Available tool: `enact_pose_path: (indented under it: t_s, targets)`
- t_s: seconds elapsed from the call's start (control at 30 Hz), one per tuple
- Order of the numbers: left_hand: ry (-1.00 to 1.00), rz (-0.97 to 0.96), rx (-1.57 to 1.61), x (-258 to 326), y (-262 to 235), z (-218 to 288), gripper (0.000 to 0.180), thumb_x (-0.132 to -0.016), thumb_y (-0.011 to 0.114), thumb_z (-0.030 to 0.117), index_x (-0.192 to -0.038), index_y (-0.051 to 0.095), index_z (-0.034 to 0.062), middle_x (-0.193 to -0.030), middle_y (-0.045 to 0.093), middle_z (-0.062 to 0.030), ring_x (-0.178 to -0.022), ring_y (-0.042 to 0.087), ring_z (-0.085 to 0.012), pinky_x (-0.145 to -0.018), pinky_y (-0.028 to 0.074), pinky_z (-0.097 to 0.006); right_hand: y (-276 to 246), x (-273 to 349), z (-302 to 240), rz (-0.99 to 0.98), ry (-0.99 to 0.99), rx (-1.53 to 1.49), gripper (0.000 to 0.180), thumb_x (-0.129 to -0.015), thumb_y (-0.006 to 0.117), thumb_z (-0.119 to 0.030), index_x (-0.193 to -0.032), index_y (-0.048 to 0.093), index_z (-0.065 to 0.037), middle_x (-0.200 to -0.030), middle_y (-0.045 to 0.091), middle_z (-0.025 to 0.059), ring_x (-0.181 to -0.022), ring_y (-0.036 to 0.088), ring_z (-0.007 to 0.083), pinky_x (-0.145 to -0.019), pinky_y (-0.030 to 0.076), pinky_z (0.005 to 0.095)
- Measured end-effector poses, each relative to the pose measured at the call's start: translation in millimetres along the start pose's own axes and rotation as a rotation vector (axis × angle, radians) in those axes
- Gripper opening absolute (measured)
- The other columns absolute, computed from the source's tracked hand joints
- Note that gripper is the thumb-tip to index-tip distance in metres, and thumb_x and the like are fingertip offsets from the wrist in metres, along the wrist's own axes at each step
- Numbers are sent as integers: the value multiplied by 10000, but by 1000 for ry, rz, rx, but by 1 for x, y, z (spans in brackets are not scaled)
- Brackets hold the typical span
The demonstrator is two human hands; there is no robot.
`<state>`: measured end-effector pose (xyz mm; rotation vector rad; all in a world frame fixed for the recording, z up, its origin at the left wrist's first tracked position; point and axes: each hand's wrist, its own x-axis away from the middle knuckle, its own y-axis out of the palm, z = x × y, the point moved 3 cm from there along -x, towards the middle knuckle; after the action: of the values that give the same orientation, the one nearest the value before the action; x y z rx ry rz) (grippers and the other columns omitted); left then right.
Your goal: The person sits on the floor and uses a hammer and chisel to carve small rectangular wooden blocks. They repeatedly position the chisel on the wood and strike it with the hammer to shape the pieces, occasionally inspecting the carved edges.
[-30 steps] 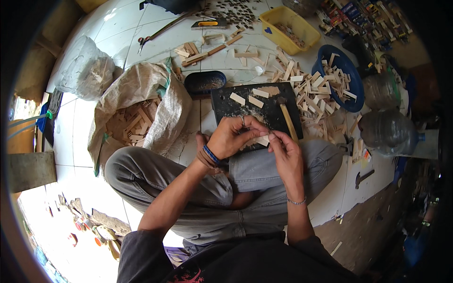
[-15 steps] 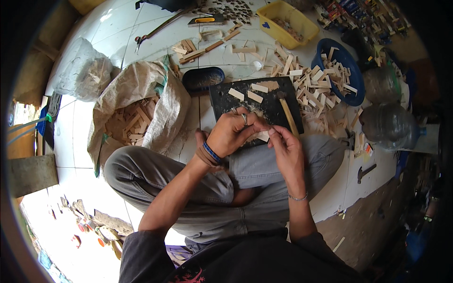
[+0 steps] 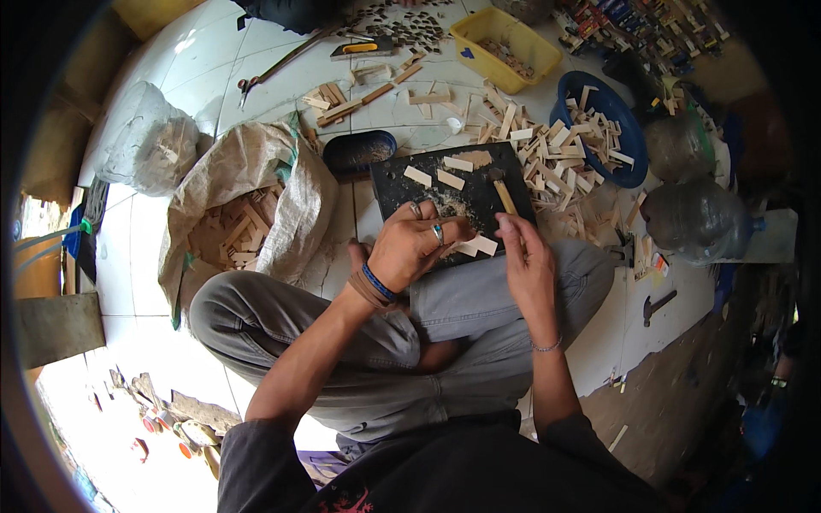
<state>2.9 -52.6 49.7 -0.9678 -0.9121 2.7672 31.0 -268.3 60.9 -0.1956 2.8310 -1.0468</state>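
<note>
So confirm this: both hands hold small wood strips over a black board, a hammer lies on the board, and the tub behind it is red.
Wrong on one point: the tub is yellow, not red, as the head view shows. The hands, strips, board and hammer are as stated.

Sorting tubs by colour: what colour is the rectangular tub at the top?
Yellow tub, clearest in the head view.

White tiled floor [image 3: 256, 85] carries a black board [image 3: 453, 192] at centre, a woven sack [image 3: 248, 197] at nine o'clock, yellow tub [image 3: 505, 38] and blue basin [image 3: 611, 128] toward one o'clock, wood strips [image 3: 547, 150] between them
</note>
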Motion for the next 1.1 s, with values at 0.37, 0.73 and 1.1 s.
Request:
enact_pose_path:
  t_s: [0.37, 0.73, 1.1]
  targets:
    - [-64, 238, 65, 2, 14, -3, 403, -939, 758, 175, -1275, 557, 83, -997, 744, -75, -846, 728, -311, -746, 557, -401, -42, 21, 32, -100, -57, 335, 385, -1074, 568, -205, -1411, 550, -20, -1086, 716, 191, -950, 713, 326, -874, 528, 434]
    - [-65, 241, 92, 3, 16, -2, 373, -945, 757, 156, -1234, 549, 46, -1016, 737, -107, -860, 733, -344, -750, 574, -409, -79, 82, -20, -290, -272, 322, 605, -1003, 623, -6, -1577, 460, -103, -1126, 743, 192, -925, 763, 313, -754, 592, 398]
    - [-81, 236, 71, 2, 14, 0, 298, -952, 745, 172, -1153, 562, 49, -1002, 736, -100, -853, 717, -353, -751, 556, -413, -77, 82, -17, -202, -351, 455, 642, -955, 663, 33, -1560, 482, -81, -995, 735, 177, -811, 751, 291, -672, 580, 392]
